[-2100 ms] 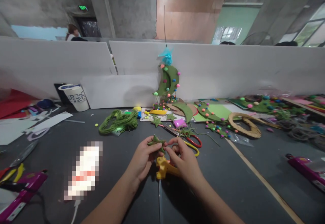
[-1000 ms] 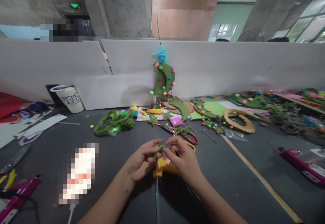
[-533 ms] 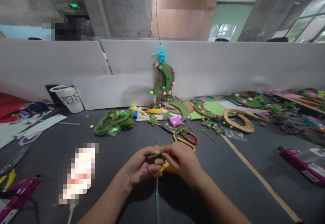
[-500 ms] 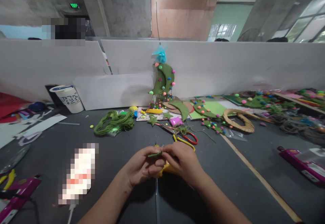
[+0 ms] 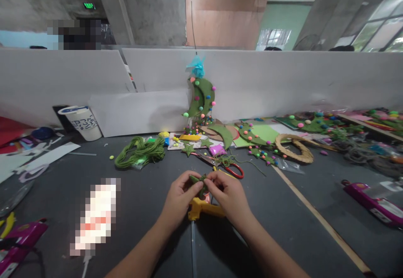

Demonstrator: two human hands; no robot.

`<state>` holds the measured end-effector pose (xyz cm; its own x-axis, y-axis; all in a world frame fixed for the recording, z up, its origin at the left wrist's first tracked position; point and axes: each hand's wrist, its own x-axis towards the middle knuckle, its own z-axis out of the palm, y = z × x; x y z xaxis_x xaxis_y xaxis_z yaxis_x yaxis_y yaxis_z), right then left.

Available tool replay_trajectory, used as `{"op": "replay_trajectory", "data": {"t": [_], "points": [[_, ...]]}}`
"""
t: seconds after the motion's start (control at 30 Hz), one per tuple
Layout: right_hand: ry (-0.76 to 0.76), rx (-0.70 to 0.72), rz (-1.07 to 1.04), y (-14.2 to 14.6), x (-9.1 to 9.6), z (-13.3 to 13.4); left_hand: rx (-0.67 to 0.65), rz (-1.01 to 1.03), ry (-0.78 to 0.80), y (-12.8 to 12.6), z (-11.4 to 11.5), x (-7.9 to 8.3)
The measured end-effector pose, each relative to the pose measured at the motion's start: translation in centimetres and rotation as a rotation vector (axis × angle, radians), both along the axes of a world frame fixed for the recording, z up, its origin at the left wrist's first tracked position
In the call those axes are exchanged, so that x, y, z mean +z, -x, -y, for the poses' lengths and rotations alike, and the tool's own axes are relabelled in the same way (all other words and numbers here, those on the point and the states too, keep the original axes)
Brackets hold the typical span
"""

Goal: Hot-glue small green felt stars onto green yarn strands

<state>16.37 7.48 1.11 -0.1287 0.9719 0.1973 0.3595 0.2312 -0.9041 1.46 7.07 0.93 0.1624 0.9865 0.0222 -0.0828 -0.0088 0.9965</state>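
Dim, greyish indoor light, brighter window (image 5: 378, 30) at upper right, dark shadow on tabletop (image 5: 141, 194), stretched edges, pixelated patches

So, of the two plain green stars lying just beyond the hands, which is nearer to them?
The left star, lying just beyond the left hand; the right star lies farther back, closer to the white partition.

Left hand (image 5: 181, 192) and right hand (image 5: 229, 192) bare, lower center of frame. Left forearm (image 5: 146, 244) and right forearm (image 5: 267, 244) bare too, narrowing toward wrists.
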Motion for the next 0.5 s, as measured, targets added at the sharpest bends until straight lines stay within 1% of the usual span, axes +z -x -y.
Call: {"op": "replay_trajectory", "data": {"t": [0.07,0.17,0.27,0.5], "points": [[0.029,0.010,-0.048,0.11,0.27,0.00,0.017,0.013,-0.007,0.00,0.03,-0.11],[0.079,0.020,-0.156,0.19,0.39,0.00,0.012,0.084,0.036,0.04,-0.03,-0.22],[0.128,0.042,-0.236,0.18,0.19,-0.07,-0.034,0.179,0.106,0.04,-0.09,-0.03],[0.196,0.093,-0.300,0.16,0.31,-0.23,-0.141,0.322,0.276,0.32,-0.06,0.45]]}}
